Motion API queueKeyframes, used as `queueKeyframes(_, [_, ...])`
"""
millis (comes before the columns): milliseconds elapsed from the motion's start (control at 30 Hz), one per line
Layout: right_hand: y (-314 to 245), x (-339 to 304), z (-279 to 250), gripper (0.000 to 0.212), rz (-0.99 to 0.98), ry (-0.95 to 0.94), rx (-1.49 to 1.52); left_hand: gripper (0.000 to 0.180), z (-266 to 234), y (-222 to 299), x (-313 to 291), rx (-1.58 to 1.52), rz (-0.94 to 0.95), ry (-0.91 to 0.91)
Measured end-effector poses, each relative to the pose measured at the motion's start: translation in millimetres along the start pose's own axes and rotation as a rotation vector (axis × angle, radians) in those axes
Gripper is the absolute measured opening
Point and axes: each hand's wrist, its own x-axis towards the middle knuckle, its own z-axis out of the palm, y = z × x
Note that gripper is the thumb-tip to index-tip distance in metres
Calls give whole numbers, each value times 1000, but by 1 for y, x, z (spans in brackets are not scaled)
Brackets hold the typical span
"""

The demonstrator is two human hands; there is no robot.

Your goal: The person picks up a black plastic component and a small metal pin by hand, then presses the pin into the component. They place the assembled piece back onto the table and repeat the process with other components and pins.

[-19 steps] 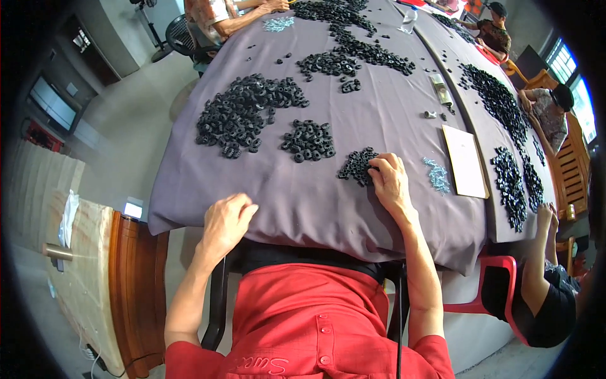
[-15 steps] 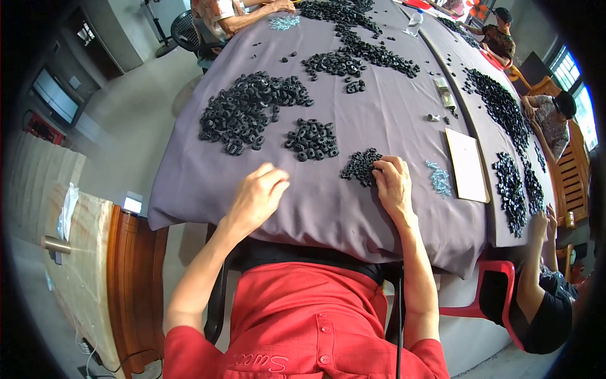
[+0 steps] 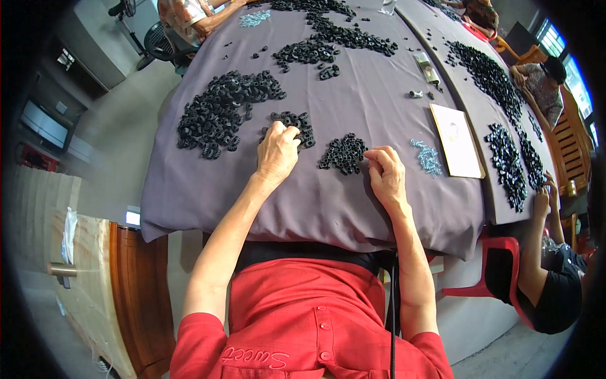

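Note:
My left hand (image 3: 278, 150) reaches onto a medium pile of black ribbed plastic parts (image 3: 305, 132). Its fingers are bent down among the parts, and their tips are partly hidden. Just right of a smaller pile of little black ring-like parts (image 3: 343, 154) is my right hand (image 3: 387, 174), thumb and forefinger drawn together at the pile's edge. Whatever either hand pinches is too small or covered to make out. A larger heap of the ribbed parts (image 3: 218, 110) lies to the left, beyond my left hand. Small pale-blue pieces, perhaps screws (image 3: 427, 158), are scattered right of my right hand.
Grey cloth (image 3: 315, 208) covers the table. On the right lie a flat pale board (image 3: 457, 140), a small packet (image 3: 427, 69) and a metal fitting (image 3: 415, 94). More black piles (image 3: 353, 36) stretch away. Other people (image 3: 543, 88) sit around the table; a red chair (image 3: 499, 278) stands at right.
My left hand has moved from above bare cloth forward onto the medium pile. My right hand has drawn slightly back from the small pile's edge. The whole view has shifted a little.

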Motion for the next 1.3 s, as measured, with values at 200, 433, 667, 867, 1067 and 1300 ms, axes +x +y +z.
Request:
queueKeyframes(200, [-7,-2,-11,15,-112,-128,-97,16,-22,27,-29,-528,-163,97])
queueKeyframes(433, [-15,-6,-5,16,-2,-242,-91,25,0,61,-64,-1179,-436,-44])
queueKeyframes(667, [-15,-8,-1,17,-3,-251,-170,22,9,70,-70,-1416,-496,-53])
queueKeyframes(867, [-13,-6,-4,16,-34,-258,-128,22,9,69,-75,-1337,-427,-80])
queueKeyframes(1067, [-21,-5,-2,22,104,-239,98,20,9,64,-76,-1449,-472,-108])
queueKeyframes(1300, [-32,-2,-5,15,442,-330,431,19,5,56,-74,-1685,-542,-91])
